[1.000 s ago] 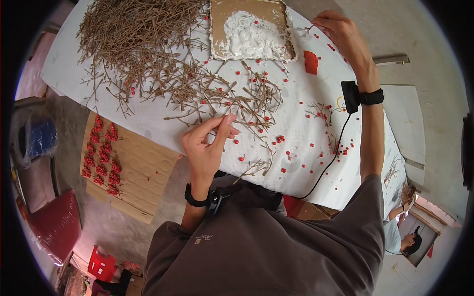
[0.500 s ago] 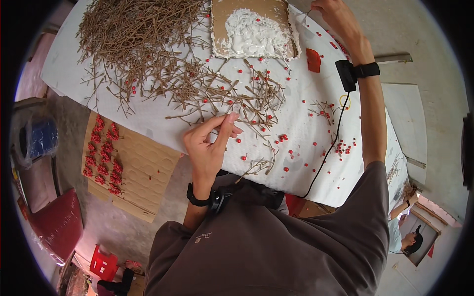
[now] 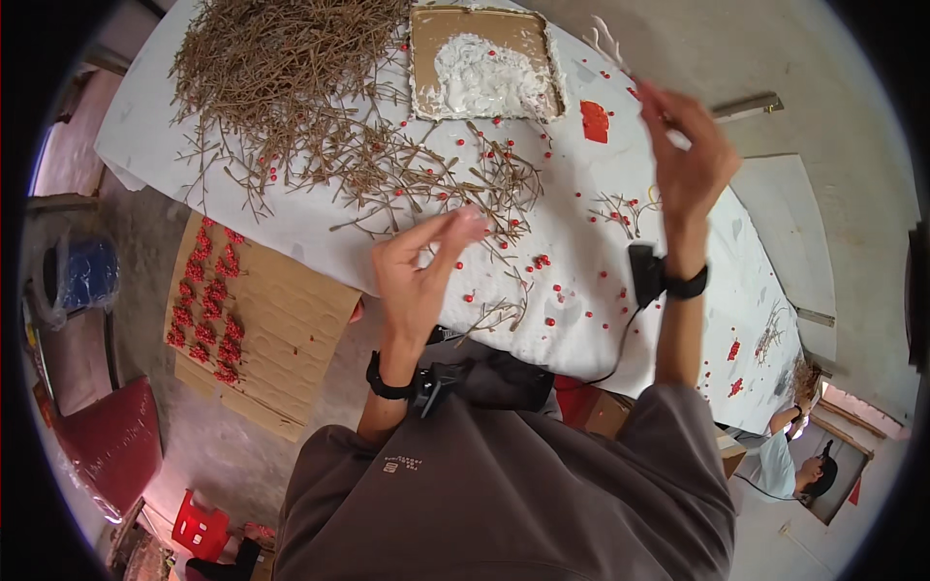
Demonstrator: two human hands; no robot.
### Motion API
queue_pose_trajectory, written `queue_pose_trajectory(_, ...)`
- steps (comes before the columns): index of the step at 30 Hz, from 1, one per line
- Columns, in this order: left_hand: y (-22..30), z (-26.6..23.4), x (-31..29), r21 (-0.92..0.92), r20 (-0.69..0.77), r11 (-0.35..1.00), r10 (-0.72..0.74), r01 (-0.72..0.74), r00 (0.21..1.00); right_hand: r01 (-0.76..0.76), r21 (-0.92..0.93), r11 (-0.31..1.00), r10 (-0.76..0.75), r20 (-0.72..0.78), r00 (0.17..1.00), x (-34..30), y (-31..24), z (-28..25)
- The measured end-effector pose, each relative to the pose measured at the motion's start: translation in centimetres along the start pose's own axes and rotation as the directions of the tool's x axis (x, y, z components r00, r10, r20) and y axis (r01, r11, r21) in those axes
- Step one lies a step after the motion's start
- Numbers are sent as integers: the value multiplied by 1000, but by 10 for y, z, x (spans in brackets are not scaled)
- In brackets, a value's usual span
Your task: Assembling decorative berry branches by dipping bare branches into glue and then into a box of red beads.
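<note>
My right hand point(image 3: 693, 160) is raised over the right part of the table, closed in a pinch. From its fingertips sticks a small branched twig point(image 3: 607, 41), its tips coated in white paste. My left hand point(image 3: 417, 276) hovers at the near edge of the loose twigs point(image 3: 484, 184), thumb and fingers pressed together; what they hold, if anything, is too blurred to make out. Beyond it lies a shallow cardboard tray point(image 3: 426, 58) with white paste point(image 3: 484, 82) smeared in it. Small red berries point(image 3: 550, 321) are scattered over the white table cover.
A large heap of brown twigs point(image 3: 281, 58) covers the far left. Right of the tray lies a red scrap point(image 3: 595, 121). Rows of red berry clusters point(image 3: 211, 298) rest on a cardboard sheet point(image 3: 291, 358), lower left. Another person point(image 3: 780, 465) is at the far right.
My right hand has come nearer and turned, drawing the twig with white tips away from the tray's right side. The left hand stays pinched, shifted slightly.
</note>
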State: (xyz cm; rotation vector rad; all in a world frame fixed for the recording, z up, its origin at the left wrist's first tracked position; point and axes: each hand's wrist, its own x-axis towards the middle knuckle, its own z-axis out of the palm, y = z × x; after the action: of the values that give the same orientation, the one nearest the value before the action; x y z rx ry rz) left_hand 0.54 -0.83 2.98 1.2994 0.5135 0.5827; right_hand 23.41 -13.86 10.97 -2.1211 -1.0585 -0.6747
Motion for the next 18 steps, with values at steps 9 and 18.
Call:
queue_pose_trajectory(9, 5, 59, 36, -415, 275, 858, -199, 303, 941, -25, 14, 1000, 27, -132, 991, -84, -74, 33)
queue_pose_trajectory(18, 0, 43, 60, -284, 145, 931, -194, 229, 970, -84, 121, 989, 81, 23, 996, -97, -94, 50)
